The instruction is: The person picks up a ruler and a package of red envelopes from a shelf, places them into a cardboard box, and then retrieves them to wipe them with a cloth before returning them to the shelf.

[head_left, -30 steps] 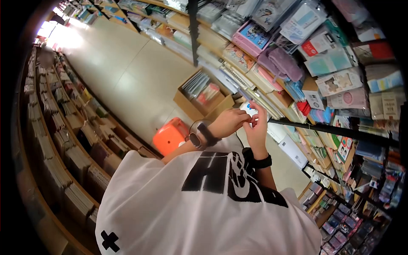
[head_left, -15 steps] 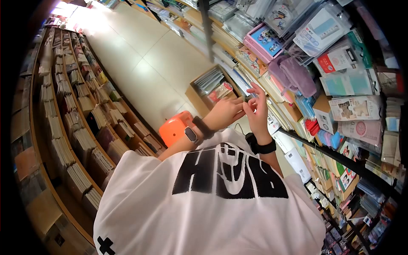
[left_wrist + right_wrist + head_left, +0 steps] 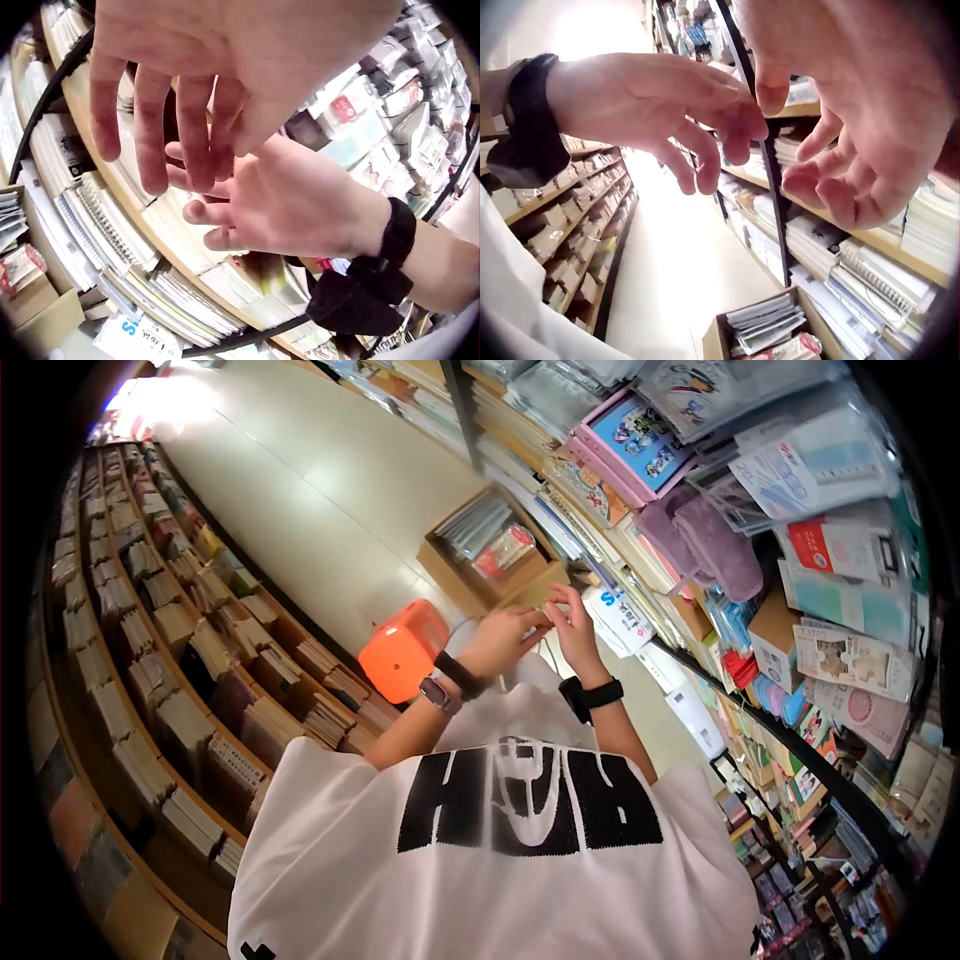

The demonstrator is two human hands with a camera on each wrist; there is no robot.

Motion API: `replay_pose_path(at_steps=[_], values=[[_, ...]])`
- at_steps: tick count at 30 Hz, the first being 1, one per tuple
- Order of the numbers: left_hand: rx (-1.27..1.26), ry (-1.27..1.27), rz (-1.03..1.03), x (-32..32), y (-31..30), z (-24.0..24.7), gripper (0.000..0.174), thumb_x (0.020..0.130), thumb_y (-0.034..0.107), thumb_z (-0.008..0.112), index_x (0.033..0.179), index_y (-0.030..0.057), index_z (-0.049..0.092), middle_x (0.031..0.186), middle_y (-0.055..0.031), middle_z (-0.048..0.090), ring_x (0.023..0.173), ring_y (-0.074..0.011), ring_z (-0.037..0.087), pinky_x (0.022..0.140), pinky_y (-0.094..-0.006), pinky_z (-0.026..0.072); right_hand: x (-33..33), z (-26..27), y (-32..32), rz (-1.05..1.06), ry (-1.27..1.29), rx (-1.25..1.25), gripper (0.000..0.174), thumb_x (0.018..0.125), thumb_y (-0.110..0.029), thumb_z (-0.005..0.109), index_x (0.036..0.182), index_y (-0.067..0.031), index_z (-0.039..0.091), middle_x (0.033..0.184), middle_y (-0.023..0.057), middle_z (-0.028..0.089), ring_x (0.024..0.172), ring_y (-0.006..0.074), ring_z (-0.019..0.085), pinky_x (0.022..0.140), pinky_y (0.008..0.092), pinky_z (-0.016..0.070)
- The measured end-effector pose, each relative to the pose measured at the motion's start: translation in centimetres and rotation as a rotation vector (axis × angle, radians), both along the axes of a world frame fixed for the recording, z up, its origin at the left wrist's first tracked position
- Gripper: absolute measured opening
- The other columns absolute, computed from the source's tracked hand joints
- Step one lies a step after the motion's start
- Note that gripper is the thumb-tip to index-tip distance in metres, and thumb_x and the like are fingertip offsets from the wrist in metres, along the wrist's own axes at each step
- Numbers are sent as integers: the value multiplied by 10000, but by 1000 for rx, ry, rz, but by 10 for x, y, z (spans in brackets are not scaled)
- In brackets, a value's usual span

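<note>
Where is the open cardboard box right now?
In the head view, the open cardboard box sits on the floor just beyond the left hand, above and right of the orange plastic item, left of the shelving.

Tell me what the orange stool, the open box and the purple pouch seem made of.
The orange stool looks like moulded plastic: rounded corners, smooth sheen. The open box seems matt cardboard, judging by its brown walls and flaps. The purple pouch looks like soft, dull fabric, perhaps plush; its fuzzy creases suggest it.
</note>
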State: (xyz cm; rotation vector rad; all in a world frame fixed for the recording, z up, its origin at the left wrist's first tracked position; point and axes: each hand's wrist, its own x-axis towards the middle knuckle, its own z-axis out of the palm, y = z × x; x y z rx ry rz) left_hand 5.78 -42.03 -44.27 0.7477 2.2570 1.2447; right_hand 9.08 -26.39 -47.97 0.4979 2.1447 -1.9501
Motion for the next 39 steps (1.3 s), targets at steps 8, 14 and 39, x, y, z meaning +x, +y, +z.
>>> replay_pose_path(at_steps=[8, 14, 39], values=[[-226, -167, 82, -57, -34, -130, 156, 843, 205, 558, 886, 62, 603, 828, -140, 634, 793, -335, 609, 672, -426, 478, -29, -135, -28, 72, -363, 121, 378, 888, -257, 548, 1219, -84, 490, 989, 37, 605, 712, 122, 596, 570, 250, 450], [-411, -300, 202, -84, -57, -252, 172, 827, 236, 562, 911, 102, 630, 851, -123, 654, 792, -335, 625, 667, -425, 483, -22, -383, -37, 139, -603, 124, 361, 900, -270, 464, 1238, -144, 459, 982, 25, 609, 678, 144, 600, 553, 291, 458], [-728, -427, 68, -17, -143, -461, 218, 842, 165, 503, 1038, 98, 573, 958, -116, 645, 905, -297, 615, 754, -431, 487, -70, -644, -66, -434, -774, 178, 221, 816, -52, 644, 1011, -26, 542, 894, 67, 575, 771, 167, 573, 683, 322, 537]])
